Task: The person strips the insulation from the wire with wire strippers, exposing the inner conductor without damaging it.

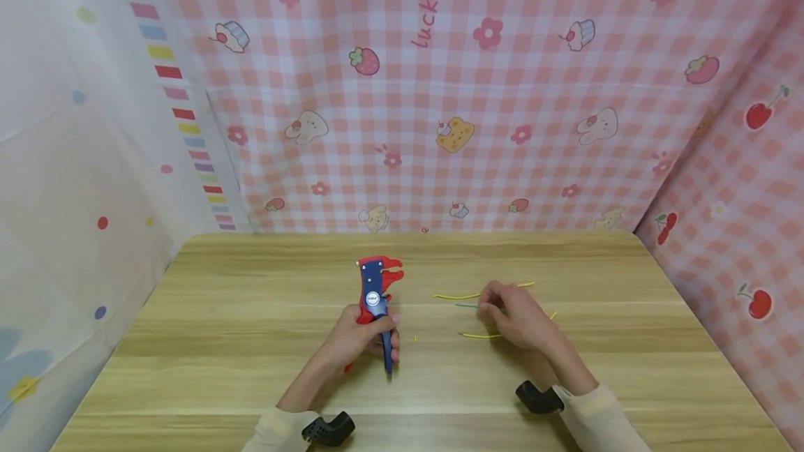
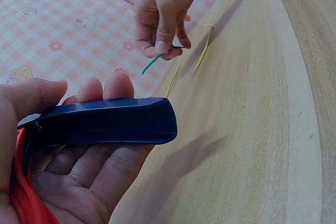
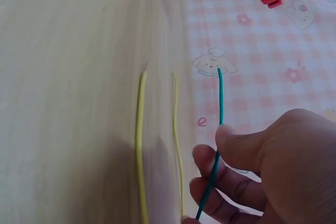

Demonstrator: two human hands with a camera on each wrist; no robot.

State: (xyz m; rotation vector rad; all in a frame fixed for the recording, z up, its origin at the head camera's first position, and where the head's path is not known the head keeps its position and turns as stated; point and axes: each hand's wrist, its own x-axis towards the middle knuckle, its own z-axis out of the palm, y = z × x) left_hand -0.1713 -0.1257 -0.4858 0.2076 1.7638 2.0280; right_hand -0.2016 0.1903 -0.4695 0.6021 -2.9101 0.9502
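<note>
My left hand (image 1: 356,335) grips the blue-and-red wire stripper (image 1: 373,281) by its handles, head pointing away from me with its jaws apart and nothing between them. In the left wrist view the blue handle (image 2: 105,121) lies across the fingers. To the right, my right hand (image 1: 520,318) pinches a green wire (image 3: 221,98) between thumb and fingers, one end sticking out towards the stripper. Two yellow wires lie on the table by that hand, a farther one (image 1: 453,297) and a nearer one (image 1: 479,335). Bare strands show at the nearer wire's tip in the right wrist view.
A tiny yellow scrap (image 1: 415,338) lies on the wooden table (image 1: 251,298) between the hands, and a green speck (image 2: 311,135) shows in the left wrist view. Behind the table hangs a pink checked cloth (image 1: 402,110); more cloth hangs at both sides.
</note>
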